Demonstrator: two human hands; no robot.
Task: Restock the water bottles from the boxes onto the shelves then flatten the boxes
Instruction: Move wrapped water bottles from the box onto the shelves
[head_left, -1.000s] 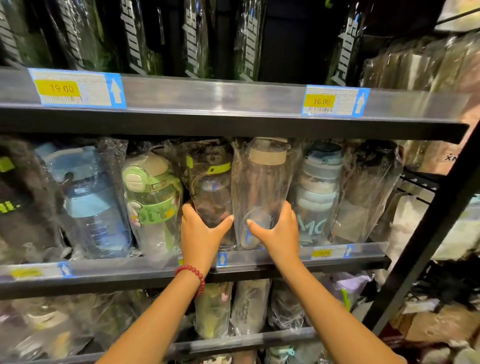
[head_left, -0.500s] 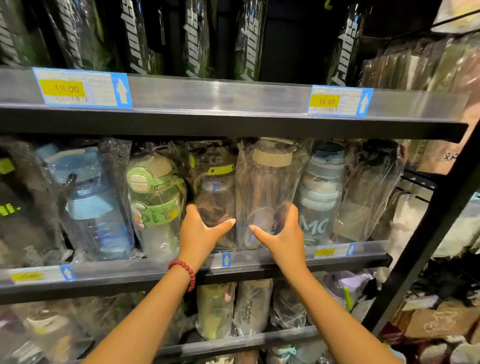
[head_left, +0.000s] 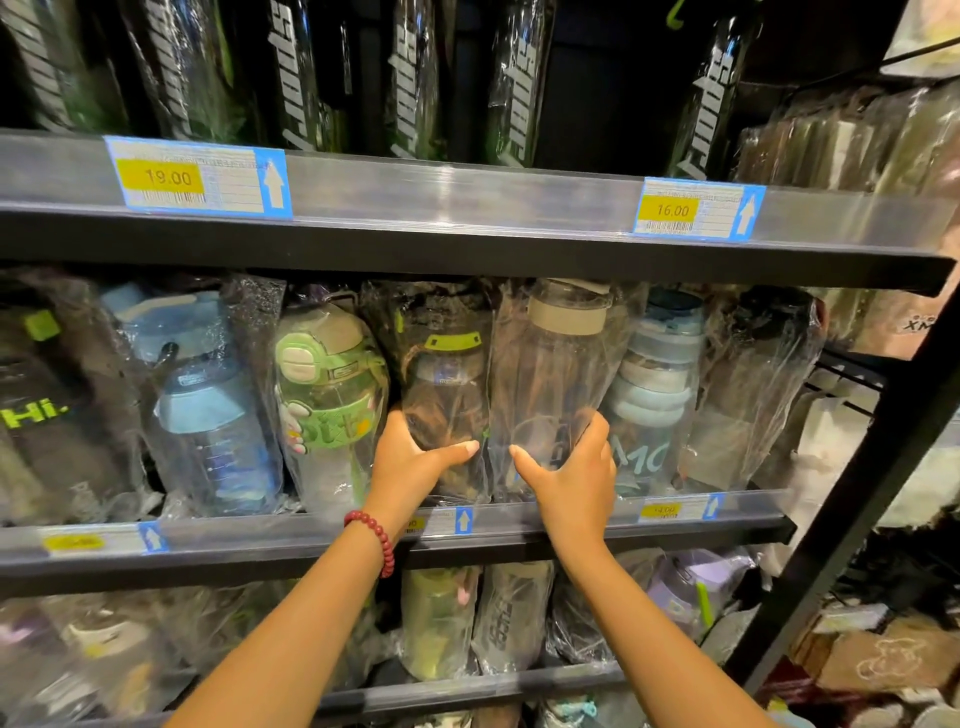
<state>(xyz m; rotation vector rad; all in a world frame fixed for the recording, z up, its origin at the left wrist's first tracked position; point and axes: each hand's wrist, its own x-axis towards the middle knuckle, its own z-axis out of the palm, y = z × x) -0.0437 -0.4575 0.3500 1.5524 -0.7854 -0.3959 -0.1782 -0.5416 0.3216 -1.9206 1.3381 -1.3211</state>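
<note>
Two bottles are in the hands right now, both on the middle shelf (head_left: 332, 532), standing side by side in crinkly clear bags. The left hand (head_left: 410, 462) grips the dark bottle (head_left: 447, 395) low down. Its fingers are tucked behind the left side and its thumb lies flat across the front. The right hand (head_left: 571, 473) grips the clear bottle (head_left: 556, 374) with the tan lid. Its fingers curl round the right side and its thumb points to the middle. The two thumbs almost meet but do not touch.

This step looks like pushing the two bottles into line. To do it well, I think the hands should stay low, near the bottoms, so the tall bottles do not tip. A slow, even push is best, because the bags are slippery and the row is packed tight. The lids sit close under the top shelf (head_left: 467, 208), so lifting is a bad idea.

Now the count. I see seven wrapped bottles along the front of the middle shelf: a black one at the far left, a blue bottle (head_left: 208, 415), a green bottle (head_left: 332, 384), the two held ones, a grey-blue bottle (head_left: 654, 384) and a dark one at the right end. Two price tags (head_left: 197, 179) sit on the top shelf edge. One red bead bracelet (head_left: 375, 535) is on the left wrist. I see one brown box (head_left: 883, 660), at the bottom right.
</note>
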